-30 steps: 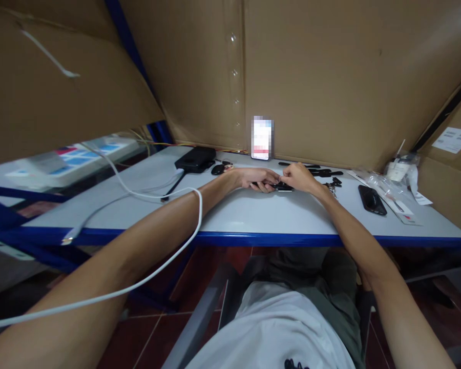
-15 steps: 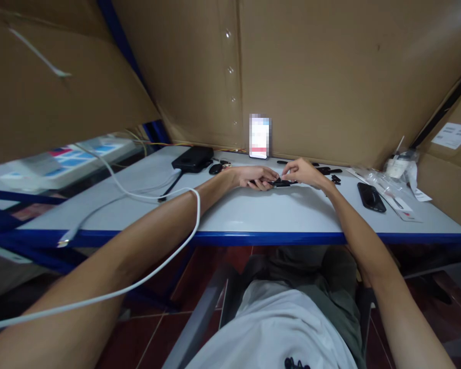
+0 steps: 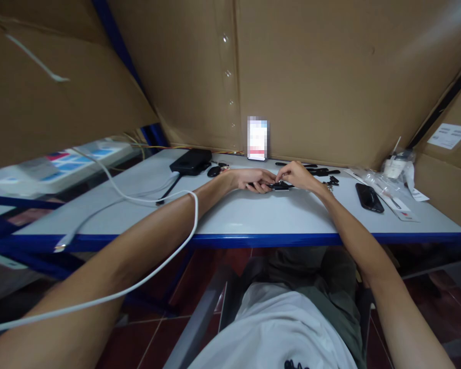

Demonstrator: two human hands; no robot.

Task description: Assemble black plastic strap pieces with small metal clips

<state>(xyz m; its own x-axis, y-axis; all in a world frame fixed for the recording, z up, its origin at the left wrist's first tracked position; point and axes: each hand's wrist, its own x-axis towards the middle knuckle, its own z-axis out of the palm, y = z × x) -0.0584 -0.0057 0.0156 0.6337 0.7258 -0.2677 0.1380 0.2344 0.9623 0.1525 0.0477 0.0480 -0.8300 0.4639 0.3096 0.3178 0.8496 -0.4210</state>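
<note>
Small black part point(image 3: 279, 185) sits mid-table, pinched between both hands, resting on the white table point(image 3: 253, 215). Left hand point(image 3: 253, 179) grips its 9 o'clock end, fingers curled around it. Right hand point(image 3: 297, 176) pinches the 3 o'clock end with its fingertips. Phone point(image 3: 257, 138) stands at 12 o'clock against cardboard. Black case point(image 3: 369, 198) lies at 3 o'clock. Black box point(image 3: 191, 161) at 10 o'clock. White cable point(image 3: 146, 197) drapes over the left forearm.

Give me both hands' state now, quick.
Left hand: closed on small black part.
Right hand: fingertips pinched on the same part.
</note>
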